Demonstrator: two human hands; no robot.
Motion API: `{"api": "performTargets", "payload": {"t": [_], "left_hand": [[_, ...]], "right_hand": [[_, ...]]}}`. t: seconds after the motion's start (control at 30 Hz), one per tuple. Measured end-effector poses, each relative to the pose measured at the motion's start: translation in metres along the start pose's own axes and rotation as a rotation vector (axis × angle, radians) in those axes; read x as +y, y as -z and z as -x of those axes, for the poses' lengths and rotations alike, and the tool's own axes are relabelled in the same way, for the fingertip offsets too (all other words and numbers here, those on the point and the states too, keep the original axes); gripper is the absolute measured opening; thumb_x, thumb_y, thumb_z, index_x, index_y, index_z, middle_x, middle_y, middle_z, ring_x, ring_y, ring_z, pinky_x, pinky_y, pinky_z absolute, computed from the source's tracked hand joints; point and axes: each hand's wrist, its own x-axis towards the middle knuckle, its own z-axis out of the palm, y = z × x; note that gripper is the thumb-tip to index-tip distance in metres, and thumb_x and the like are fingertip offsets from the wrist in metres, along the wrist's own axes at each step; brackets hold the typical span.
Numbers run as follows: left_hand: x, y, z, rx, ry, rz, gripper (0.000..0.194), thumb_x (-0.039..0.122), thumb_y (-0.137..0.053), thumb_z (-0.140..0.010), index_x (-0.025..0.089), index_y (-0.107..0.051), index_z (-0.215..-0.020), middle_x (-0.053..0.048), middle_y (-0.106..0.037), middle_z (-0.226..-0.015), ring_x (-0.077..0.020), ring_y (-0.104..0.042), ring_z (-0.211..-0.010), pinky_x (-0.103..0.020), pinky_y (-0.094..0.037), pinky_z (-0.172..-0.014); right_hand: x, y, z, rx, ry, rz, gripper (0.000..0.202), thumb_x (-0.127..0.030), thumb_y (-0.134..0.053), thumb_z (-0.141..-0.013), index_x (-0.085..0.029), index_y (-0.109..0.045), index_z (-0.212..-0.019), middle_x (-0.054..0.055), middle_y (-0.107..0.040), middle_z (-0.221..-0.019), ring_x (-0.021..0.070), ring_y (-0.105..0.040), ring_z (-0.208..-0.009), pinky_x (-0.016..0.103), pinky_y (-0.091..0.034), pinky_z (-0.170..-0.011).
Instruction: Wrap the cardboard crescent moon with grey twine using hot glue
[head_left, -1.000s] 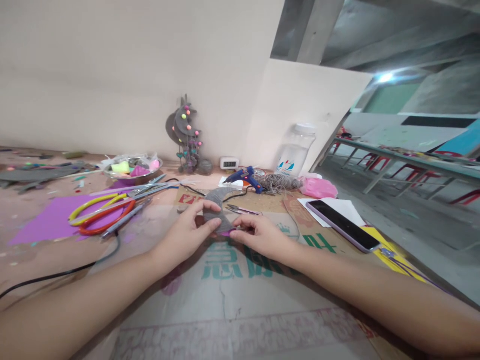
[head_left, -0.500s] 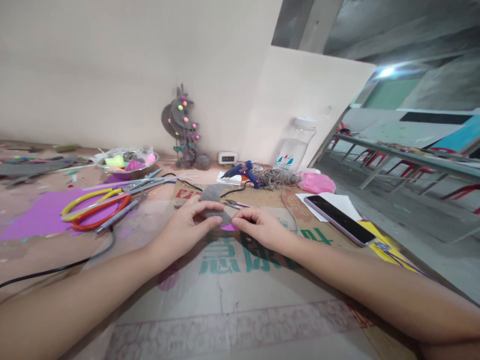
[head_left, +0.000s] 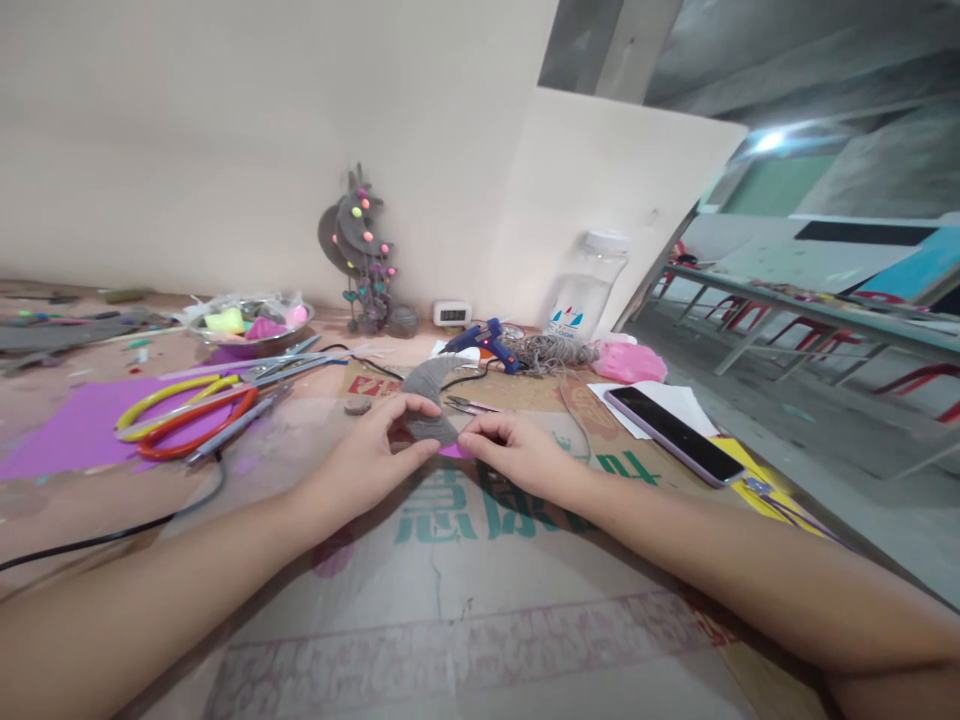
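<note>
A grey crescent-shaped piece, wound or ribbed on its surface, is held low over the cardboard. My left hand curves around its left side, thumb and forefinger on its lower part. My right hand pinches its lower right tip. A bit of purple shows under that tip. Just behind my right hand lie small metal snips. A small grey-brown lump sits behind my left hand.
Yellow- and red-handled scissors lie on purple sheet at left, beside a metal bowl. Behind are a blue glue gun, grey string, a timer and a bottle. A phone is at right.
My left hand's fingers have spread slightly and shifted left, so more of the grey crescent shows. My right hand keeps its pinch. The whole view has shifted a little.
</note>
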Motion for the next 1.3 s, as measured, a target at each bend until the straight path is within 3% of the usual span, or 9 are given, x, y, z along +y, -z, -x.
{"api": "performTargets", "payload": {"t": [0.23,0.4,0.57,0.7,0.9,1.13,1.3], "left_hand": [[0.004,0.002,0.001,-0.01,0.071,0.061,0.026,0.029,-0.057,-0.079,0.02,-0.057,-0.103,-0.001,-0.062,-0.083,-0.0152,-0.057,-0.071,-0.027,-0.045,-0.064],[0.009,0.006,0.001,0.03,0.064,0.113,0.021,0.036,-0.05,-0.084,0.019,-0.062,-0.085,-0.001,-0.062,-0.083,-0.0162,-0.057,-0.078,-0.026,-0.044,-0.068],[0.002,0.006,-0.003,0.04,0.161,0.25,0.024,0.04,-0.049,-0.085,0.02,-0.059,-0.077,0.002,-0.06,-0.069,-0.0139,-0.056,-0.067,-0.024,-0.044,-0.062],[-0.002,0.004,-0.004,0.018,0.225,0.348,0.024,0.042,-0.054,-0.082,0.019,-0.059,-0.082,0.0,-0.063,-0.077,-0.0149,-0.06,-0.069,-0.026,-0.047,-0.066],[-0.007,0.004,-0.004,-0.003,0.211,0.309,0.028,0.04,-0.056,-0.08,0.019,-0.061,-0.097,-0.003,-0.066,-0.086,-0.0163,-0.061,-0.071,-0.028,-0.048,-0.066],[0.003,0.007,-0.003,0.05,0.2,0.164,0.026,0.043,-0.061,-0.077,0.018,-0.063,-0.081,-0.002,-0.065,-0.076,-0.0163,-0.059,-0.07,-0.026,-0.046,-0.064],[0.005,0.007,-0.004,0.042,0.256,0.208,0.028,0.046,-0.062,-0.075,0.018,-0.063,-0.076,0.0,-0.064,-0.069,-0.014,-0.056,-0.061,-0.023,-0.043,-0.057]], "right_hand": [[-0.004,0.001,0.001,-0.025,0.005,0.022,0.027,-0.034,-0.047,-0.085,-0.016,-0.055,-0.066,-0.003,-0.044,-0.059,0.0084,-0.039,-0.057,0.022,-0.032,-0.054],[-0.006,0.001,0.002,-0.026,-0.006,0.031,0.027,-0.034,-0.047,-0.084,-0.016,-0.053,-0.065,-0.003,-0.042,-0.058,0.0084,-0.038,-0.055,0.022,-0.032,-0.053],[-0.004,0.0,0.002,-0.02,-0.024,0.032,0.026,-0.035,-0.048,-0.084,-0.017,-0.055,-0.067,-0.003,-0.043,-0.059,0.0088,-0.038,-0.056,0.022,-0.031,-0.053],[-0.003,0.001,0.002,-0.027,-0.001,0.027,0.026,-0.034,-0.047,-0.085,-0.017,-0.053,-0.067,-0.003,-0.044,-0.061,0.0088,-0.04,-0.058,0.022,-0.032,-0.055],[-0.001,0.001,0.002,-0.029,0.057,0.062,0.026,-0.031,-0.046,-0.086,-0.017,-0.051,-0.065,-0.004,-0.042,-0.061,0.0088,-0.04,-0.059,0.021,-0.032,-0.057],[0.0,0.002,0.001,-0.01,0.095,0.063,0.029,-0.033,-0.045,-0.087,-0.016,-0.05,-0.065,-0.004,-0.042,-0.06,0.0086,-0.039,-0.06,0.021,-0.032,-0.057],[-0.004,0.002,0.003,0.008,0.053,-0.037,0.027,-0.032,-0.047,-0.087,-0.016,-0.053,-0.067,-0.003,-0.046,-0.062,0.008,-0.042,-0.059,0.02,-0.035,-0.057]]}}
